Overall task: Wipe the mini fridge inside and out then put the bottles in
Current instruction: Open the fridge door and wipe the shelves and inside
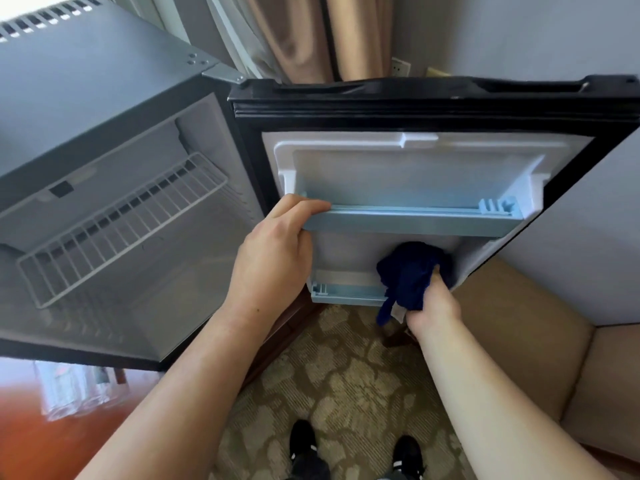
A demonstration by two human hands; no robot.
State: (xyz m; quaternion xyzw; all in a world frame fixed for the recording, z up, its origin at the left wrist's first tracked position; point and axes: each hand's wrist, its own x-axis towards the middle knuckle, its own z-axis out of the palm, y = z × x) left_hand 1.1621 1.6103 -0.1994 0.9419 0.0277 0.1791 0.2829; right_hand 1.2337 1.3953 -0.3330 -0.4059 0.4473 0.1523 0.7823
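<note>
The wiping is on the inner face of the open black-framed door (415,98) of the grey mini fridge (104,98). The left hand (273,251) curls over the left end of the pale blue plastic door rail (415,220). Just below that rail, the right hand (433,303) clutches a bunched dark blue cloth (408,271) against the white liner. Next, probably, the cloth should sweep lower. The blurred clear bottles (69,386), well below-left of the rail, wait outside.

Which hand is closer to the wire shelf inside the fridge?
Left. The left hand holds the left end of the upper door shelf, just right of the wire shelf. The right hand holds a blue cloth against the door, farther right and lower.
</note>
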